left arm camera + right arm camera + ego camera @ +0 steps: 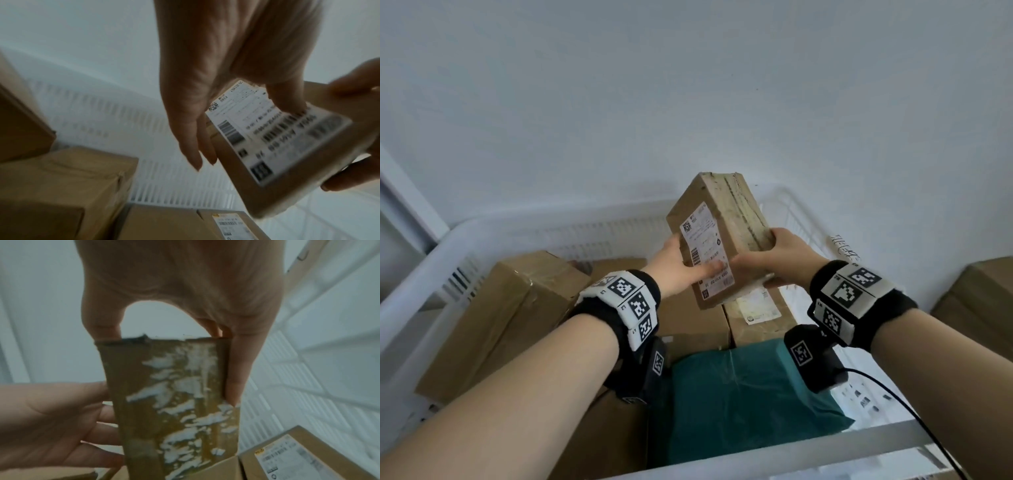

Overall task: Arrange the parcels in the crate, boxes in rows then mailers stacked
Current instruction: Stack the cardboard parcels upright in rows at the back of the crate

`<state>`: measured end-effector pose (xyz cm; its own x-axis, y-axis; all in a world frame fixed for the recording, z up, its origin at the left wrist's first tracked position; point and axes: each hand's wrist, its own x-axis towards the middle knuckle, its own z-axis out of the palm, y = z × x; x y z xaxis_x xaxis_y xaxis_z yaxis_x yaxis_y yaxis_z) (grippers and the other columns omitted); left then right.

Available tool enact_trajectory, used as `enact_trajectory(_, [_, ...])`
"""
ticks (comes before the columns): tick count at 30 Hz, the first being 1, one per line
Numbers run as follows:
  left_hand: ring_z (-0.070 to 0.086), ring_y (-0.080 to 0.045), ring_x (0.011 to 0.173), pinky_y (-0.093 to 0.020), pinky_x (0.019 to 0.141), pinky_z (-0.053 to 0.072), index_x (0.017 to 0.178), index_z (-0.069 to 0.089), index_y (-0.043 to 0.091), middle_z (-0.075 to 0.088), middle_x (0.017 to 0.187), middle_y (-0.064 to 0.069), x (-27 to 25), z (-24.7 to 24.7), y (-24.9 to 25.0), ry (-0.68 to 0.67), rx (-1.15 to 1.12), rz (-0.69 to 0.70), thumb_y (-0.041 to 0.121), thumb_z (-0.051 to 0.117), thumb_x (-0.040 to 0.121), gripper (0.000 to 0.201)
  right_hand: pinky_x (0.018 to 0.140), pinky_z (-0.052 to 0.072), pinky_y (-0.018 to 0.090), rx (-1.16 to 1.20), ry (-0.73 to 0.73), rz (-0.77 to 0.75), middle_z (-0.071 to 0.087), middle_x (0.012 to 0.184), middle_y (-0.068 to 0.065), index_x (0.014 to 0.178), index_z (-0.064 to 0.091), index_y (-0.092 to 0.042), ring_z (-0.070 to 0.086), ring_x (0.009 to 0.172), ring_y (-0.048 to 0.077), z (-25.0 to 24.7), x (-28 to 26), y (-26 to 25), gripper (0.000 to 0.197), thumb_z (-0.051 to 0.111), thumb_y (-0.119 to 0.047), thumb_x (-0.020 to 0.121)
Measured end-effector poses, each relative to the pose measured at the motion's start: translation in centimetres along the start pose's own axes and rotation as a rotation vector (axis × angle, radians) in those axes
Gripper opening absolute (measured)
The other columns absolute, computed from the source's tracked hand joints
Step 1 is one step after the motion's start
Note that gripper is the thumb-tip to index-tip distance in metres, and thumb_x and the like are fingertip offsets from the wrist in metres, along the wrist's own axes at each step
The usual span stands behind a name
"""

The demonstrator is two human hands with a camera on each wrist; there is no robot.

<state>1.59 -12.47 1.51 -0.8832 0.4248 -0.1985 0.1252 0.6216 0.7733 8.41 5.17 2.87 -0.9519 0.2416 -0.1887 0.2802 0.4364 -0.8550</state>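
Note:
I hold a small cardboard box [719, 236] tilted in the air above the white crate [517, 233]. It carries a white shipping label [267, 138], and its taped side [164, 402] is scuffed white. My left hand [688, 267] holds its left edge, thumb on the label and fingers behind. My right hand [774, 260] grips its right side between thumb and fingers. Below in the crate lie a large brown box [500, 315], a labelled box [756, 315] and a teal mailer [743, 394].
More brown boxes [164, 224] fill the crate floor beneath my hands. The slotted far wall [174, 178] of the crate stands close behind. Another cardboard box [979, 301] sits outside the crate at the right. A black cable [914, 414] trails from my right wrist.

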Motion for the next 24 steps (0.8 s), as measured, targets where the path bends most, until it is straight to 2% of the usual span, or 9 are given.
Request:
enact_trajectory(2, [0.049,-0.022,0.128,-0.041,0.102,0.046,0.142,0.027,0.021,0.049,0.139,-0.001,0.6,0.0,-0.2,0.005,0.133,-0.001,0.053,0.079,0.061,0.102,0.069,0.060,0.030,-0.116,0.036,-0.065,0.063,0.105,0.005,0.116,0.050,-0.009,0.065,0.092,0.017,0.0,0.2,0.2,0.062,0.079,-0.027,0.065])
enact_trajectory(4, [0.035,-0.027,0.136,-0.045,0.110,0.036,0.145,0.019,0.020,0.034,0.144,-0.008,0.7,-0.3,0.3,0.236,0.401,0.022,0.056,0.080,0.055,0.114,0.065,0.056,0.025,-0.245,0.080,-0.112,0.059,0.107,0.004,0.116,0.050,-0.010,0.062,0.092,0.016,0.2,0.3,0.3,0.068,0.079,-0.029,0.058])
enact_trajectory(6, [0.012,-0.032,0.145,-0.050,0.117,0.016,0.151,0.002,0.019,0.010,0.155,-0.013,0.2,-0.7,1.3,0.423,0.725,0.147,0.048,0.079,0.063,0.121,0.078,0.057,0.032,-0.399,0.088,-0.150,0.051,0.113,0.004,0.122,0.046,-0.013,0.056,0.102,0.019,0.5,0.4,0.3,0.077,0.078,-0.033,0.055])
enact_trajectory(9, [-0.008,-0.030,0.148,-0.051,0.116,-0.005,0.151,-0.007,0.028,-0.005,0.160,-0.005,0.3,-1.0,2.2,0.301,1.039,0.366,0.040,0.078,0.067,0.120,0.098,0.047,0.038,-0.565,0.077,-0.233,0.042,0.125,0.003,0.138,0.035,-0.014,0.041,0.117,0.020,1.1,0.1,0.1,0.092,0.078,-0.032,0.059])
enact_trajectory(12, [0.001,-0.027,0.149,-0.055,0.118,0.001,0.151,-0.002,0.027,0.011,0.159,-0.002,0.6,-0.6,2.6,0.096,1.118,0.321,0.042,0.080,0.064,0.121,0.104,0.041,0.034,-0.594,0.064,-0.321,0.038,0.135,0.001,0.143,0.030,-0.015,0.033,0.126,0.019,1.4,-0.3,-0.1,0.096,0.078,-0.029,0.061])
enact_trajectory(16, [0.043,-0.025,0.128,-0.053,0.103,0.039,0.146,0.022,0.022,0.042,0.140,-0.001,0.9,-0.5,2.4,0.117,0.895,0.238,0.042,0.083,0.060,0.107,0.109,0.033,0.030,-0.464,0.161,-0.395,0.030,0.144,0.004,0.146,0.026,-0.018,0.029,0.134,0.021,1.3,-0.6,-0.1,0.096,0.077,-0.023,0.065])
enact_trajectory(19, [0.055,-0.023,0.116,-0.040,0.095,0.049,0.136,0.038,0.015,0.054,0.129,-0.003,1.5,-0.9,2.0,0.136,0.452,0.151,0.035,0.086,0.059,0.093,0.113,0.025,0.032,-0.332,0.386,-0.324,0.021,0.149,0.009,0.150,0.015,-0.015,0.021,0.140,0.024,0.9,-0.6,-0.2,0.096,0.074,-0.029,0.075])
enact_trajectory(21, [0.058,-0.020,0.108,-0.035,0.091,0.051,0.131,0.044,0.013,0.059,0.123,-0.001,1.7,-0.8,2.0,0.111,0.168,0.065,0.032,0.084,0.065,0.079,0.113,0.027,0.034,-0.260,0.423,-0.186,0.023,0.149,0.012,0.149,0.013,-0.009,0.023,0.140,0.026,0.7,-0.4,0.0,0.093,0.069,-0.035,0.080])
enact_trajectory(24, [0.062,-0.022,0.109,-0.038,0.095,0.050,0.129,0.052,0.012,0.064,0.123,-0.005,2.0,0.0,2.2,0.024,-0.171,-0.047,0.033,0.076,0.076,0.062,0.080,0.050,0.026,-0.121,0.287,-0.005,0.051,0.132,0.008,0.135,0.033,-0.005,0.053,0.111,0.019,0.5,0.4,0.8,0.066,0.064,-0.035,0.086])
